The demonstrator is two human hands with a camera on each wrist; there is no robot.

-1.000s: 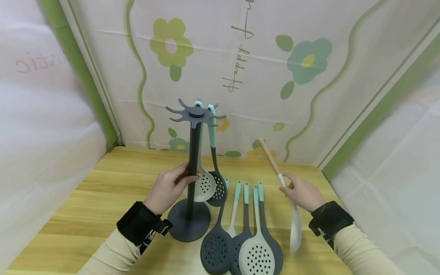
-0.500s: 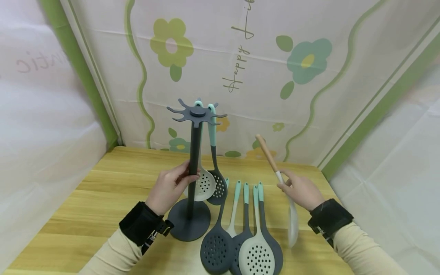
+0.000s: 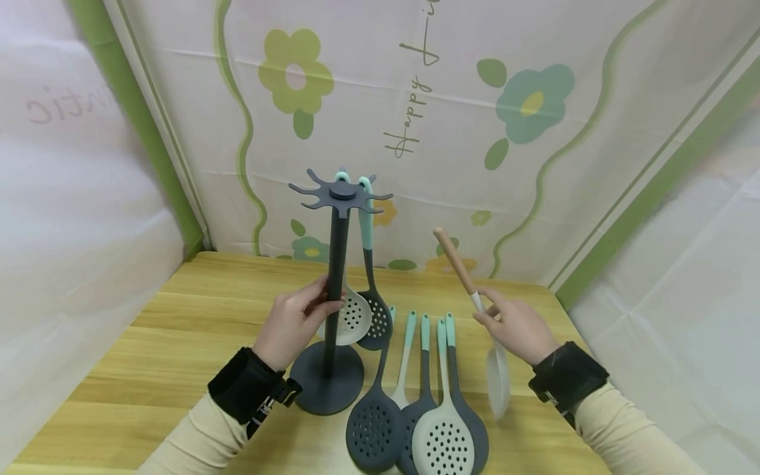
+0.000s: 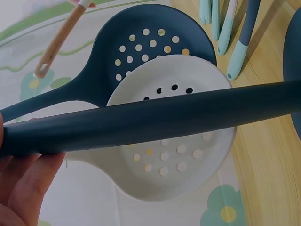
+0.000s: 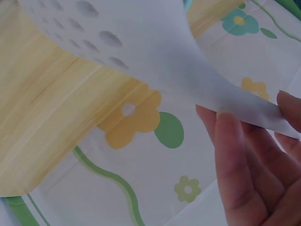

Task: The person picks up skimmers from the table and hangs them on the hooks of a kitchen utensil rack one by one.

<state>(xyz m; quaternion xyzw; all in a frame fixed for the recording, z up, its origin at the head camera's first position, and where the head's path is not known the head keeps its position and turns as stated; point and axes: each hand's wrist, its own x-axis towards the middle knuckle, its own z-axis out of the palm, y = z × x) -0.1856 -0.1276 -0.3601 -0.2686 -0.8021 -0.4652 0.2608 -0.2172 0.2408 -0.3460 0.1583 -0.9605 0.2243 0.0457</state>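
My left hand grips the pole of a dark utensil stand, which stands upright on a round base. From its hooked top hang two skimmers with mint handles, one white and one dark; both heads show behind the pole in the left wrist view. To the right, my right hand pinches a white skimmer by its neck. Its wooden handle slants up and left, apart from the stand, and its head points down. Holes show in that head in the right wrist view.
Between the hands, several mint-handled utensils lie overlapping on the wooden table, with a dark skimmer and a white skimmer uppermost. A flower-printed curtain closes off the back, and white fabric walls flank both sides.
My right hand has shifted slightly left and up, bringing the wooden-handled skimmer nearer the stand and turning its head. The left hand keeps its grip on the pole, which has barely moved.
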